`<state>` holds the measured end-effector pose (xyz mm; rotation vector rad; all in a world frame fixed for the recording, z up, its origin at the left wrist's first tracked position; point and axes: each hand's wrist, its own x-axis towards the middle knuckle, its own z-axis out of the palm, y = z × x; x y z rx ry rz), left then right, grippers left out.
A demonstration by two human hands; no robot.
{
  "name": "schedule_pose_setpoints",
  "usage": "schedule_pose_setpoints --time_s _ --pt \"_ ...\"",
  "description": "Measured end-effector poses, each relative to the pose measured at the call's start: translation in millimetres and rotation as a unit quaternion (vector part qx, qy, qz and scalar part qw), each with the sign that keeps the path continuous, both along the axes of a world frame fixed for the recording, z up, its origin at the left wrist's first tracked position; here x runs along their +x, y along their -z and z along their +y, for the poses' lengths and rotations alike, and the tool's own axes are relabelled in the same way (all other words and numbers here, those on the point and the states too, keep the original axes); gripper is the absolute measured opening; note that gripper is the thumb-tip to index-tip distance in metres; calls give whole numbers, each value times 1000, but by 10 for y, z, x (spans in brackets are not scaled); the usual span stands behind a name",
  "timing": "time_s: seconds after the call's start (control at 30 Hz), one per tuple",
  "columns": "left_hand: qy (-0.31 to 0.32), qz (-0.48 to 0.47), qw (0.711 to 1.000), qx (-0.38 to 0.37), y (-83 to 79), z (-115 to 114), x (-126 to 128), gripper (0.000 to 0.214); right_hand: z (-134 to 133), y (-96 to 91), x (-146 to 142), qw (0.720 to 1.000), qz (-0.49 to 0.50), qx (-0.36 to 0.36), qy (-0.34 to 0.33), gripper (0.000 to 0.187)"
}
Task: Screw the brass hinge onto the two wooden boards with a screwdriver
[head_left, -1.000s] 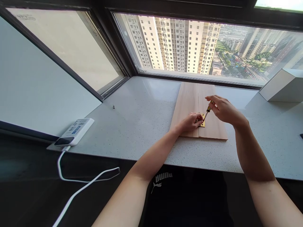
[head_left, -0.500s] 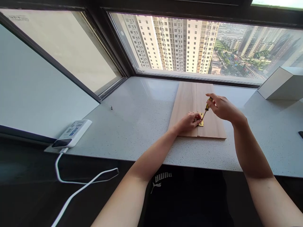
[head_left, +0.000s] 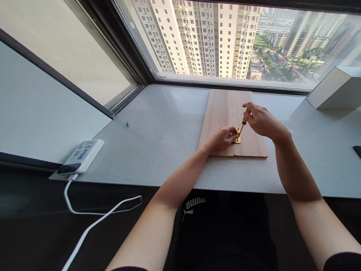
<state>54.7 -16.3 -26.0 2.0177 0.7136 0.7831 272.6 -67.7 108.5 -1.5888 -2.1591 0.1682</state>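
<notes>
Two pale wooden boards (head_left: pixel 218 113) lie side by side on a speckled grey window counter (head_left: pixel 169 143). A small brass hinge (head_left: pixel 238 140) sits across their seam near the front end. My left hand (head_left: pixel 222 138) rests on the left board with its fingertips pinched on the hinge. My right hand (head_left: pixel 262 120) is closed around a small yellow-and-black screwdriver (head_left: pixel 243 121), whose tip points down at the hinge.
A white power strip (head_left: pixel 81 155) lies at the counter's left front corner, its cable hanging down. A tiny dark screw (head_left: pixel 127 124) lies alone on the counter at left. A white box (head_left: pixel 332 90) stands at the right by the window. A dark object (head_left: pixel 357 150) shows at the right edge.
The camera has tipped downward a little, so everything sits higher in view. The screwdriver stands steeper, and both hands stay on the hinge.
</notes>
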Motion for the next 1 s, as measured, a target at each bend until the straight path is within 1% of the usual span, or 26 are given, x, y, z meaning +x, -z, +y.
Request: schedule_pose_setpoints --time_s 0.07,0.17,0.3,0.43,0.5,0.7,0.87,1.0 --pt "-9 -3 1000 9 -25 -14 -4 13 -11 -26 -8 1000 5 -13 -23 43" --pt "-10 0 999 32 -41 -8 2 14 -10 -65 4 999 7 -16 -38 38" --pt "-7 20 999 42 -21 21 28 14 -20 -100 49 999 25 12 -45 33" --pt "8 36 997 74 -12 29 34 14 -51 -125 73 996 49 51 -54 31" --pt "9 43 995 85 -24 17 24 14 -68 -137 72 995 53 60 -56 29" --pt "4 66 996 66 -88 -27 -3 6 -115 -190 86 994 67 62 -67 27" --pt "-12 73 996 49 -148 -77 9 17 -143 -235 134 994 66 56 -69 25" --pt "-29 72 996 35 -182 -145 41 20 -121 -217 149 996 53 32 -68 24"
